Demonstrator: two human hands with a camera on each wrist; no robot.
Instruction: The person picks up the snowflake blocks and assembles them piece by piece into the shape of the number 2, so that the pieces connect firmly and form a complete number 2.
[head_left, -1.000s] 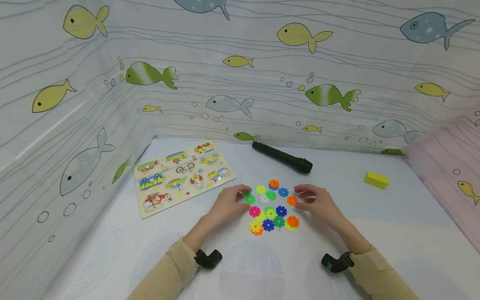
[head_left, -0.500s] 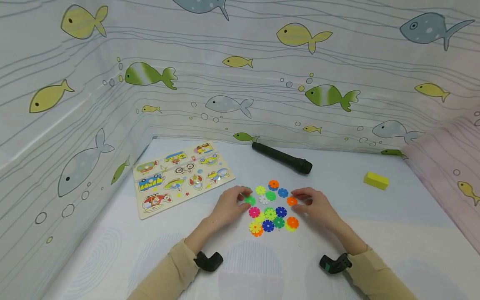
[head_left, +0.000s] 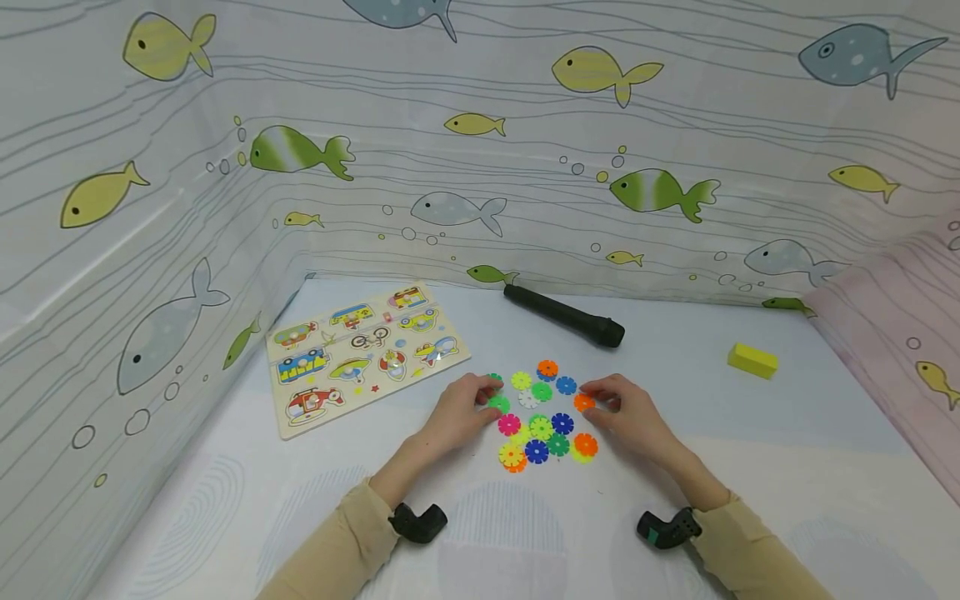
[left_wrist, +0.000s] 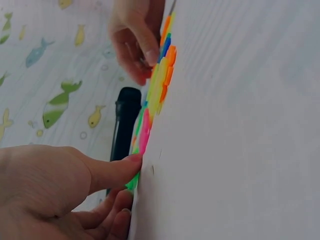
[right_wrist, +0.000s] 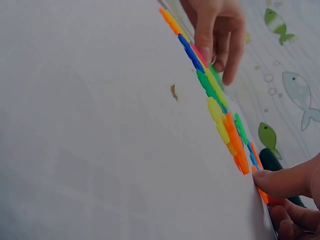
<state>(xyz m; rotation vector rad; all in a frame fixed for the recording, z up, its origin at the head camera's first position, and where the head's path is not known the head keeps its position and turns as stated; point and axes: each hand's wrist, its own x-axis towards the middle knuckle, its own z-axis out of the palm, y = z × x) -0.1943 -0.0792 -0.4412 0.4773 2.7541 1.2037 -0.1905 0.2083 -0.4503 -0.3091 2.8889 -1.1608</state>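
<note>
Many plastic snowflake discs clustered on tabletop — L hand, thumb & fingers apart, at green disc; R hand, also apart, at orange disc — blk mic behind.

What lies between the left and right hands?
In the head view, a loose cluster of flat, multicoloured, notched plastic discs lies between the left hand and right hand.
</note>
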